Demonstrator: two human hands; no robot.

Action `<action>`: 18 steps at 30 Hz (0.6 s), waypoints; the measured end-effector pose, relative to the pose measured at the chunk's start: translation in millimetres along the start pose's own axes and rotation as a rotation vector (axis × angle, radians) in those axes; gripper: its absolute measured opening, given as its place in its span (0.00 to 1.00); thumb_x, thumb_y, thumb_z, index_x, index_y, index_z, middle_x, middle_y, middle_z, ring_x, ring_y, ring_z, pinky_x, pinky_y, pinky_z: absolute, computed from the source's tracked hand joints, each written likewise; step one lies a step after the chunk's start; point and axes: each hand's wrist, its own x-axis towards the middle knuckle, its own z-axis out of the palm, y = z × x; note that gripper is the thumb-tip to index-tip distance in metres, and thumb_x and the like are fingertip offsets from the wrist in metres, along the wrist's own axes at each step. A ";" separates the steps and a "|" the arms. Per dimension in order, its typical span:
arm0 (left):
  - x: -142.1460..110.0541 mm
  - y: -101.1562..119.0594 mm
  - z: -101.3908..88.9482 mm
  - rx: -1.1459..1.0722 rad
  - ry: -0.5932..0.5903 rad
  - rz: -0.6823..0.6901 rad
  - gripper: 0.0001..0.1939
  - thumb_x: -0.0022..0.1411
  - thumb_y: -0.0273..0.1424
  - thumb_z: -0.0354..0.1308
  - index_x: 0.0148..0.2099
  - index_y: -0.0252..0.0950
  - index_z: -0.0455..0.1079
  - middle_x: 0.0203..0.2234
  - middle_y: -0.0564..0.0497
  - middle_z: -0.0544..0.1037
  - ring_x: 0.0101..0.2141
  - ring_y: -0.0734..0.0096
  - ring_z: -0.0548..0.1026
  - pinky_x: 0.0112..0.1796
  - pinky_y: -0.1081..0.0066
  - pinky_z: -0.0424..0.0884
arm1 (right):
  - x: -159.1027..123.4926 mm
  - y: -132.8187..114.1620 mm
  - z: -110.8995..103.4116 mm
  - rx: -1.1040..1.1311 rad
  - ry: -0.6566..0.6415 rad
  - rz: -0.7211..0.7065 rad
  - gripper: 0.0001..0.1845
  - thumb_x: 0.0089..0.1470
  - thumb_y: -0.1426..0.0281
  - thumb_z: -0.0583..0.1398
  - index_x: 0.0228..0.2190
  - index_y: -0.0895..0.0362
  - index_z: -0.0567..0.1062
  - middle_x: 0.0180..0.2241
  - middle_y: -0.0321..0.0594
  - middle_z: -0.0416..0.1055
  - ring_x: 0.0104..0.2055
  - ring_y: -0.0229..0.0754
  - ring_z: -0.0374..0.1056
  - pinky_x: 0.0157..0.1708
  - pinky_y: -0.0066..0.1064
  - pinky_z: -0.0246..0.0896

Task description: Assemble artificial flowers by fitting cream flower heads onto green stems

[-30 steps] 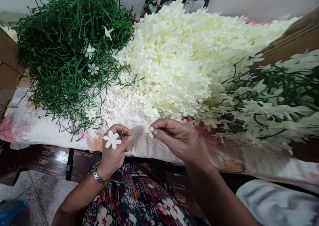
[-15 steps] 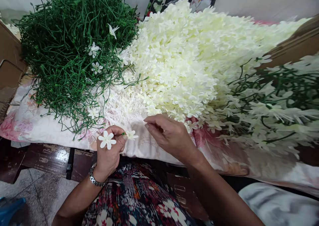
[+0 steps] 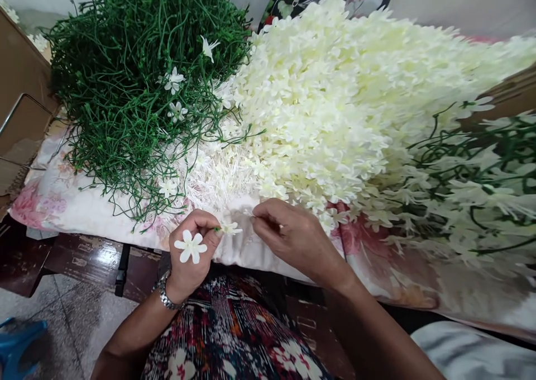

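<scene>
My left hand (image 3: 193,250) is closed around a thin green stem whose tip carries a small white flower (image 3: 230,229); a second white flower (image 3: 190,247) sticks out over the back of the fingers. My right hand (image 3: 293,236) is just right of the stem tip, thumb and forefinger pinched on something too thin to make out. Both hands hover over the front edge of a floral cloth (image 3: 84,215). Behind them lies a big heap of loose cream flowers (image 3: 335,89) and, to the left, a tangle of bare green stems (image 3: 134,84).
Finished stems with flowers (image 3: 473,190) lie at the right against a cardboard box (image 3: 511,92). Another cardboard box (image 3: 19,100) stands at the left. A dark wooden bench (image 3: 79,260) shows under the cloth, and a blue object (image 3: 19,349) sits on the tiled floor.
The small flower went from my right fingers onto the tip of the stem in my left hand. My right hand then drew back slightly and pinched again. The view shifted a little.
</scene>
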 end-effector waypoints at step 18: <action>-4.5 2.0 4.3 0.320 -0.068 0.459 0.09 0.51 0.19 0.53 0.35 0.34 0.67 0.29 0.50 0.69 0.31 0.73 0.68 0.29 0.74 0.65 | -27.6 -32.0 4.9 0.894 0.178 -0.081 0.12 0.45 0.83 0.55 0.31 0.56 0.67 0.27 0.36 0.67 0.29 0.34 0.65 0.26 0.28 0.62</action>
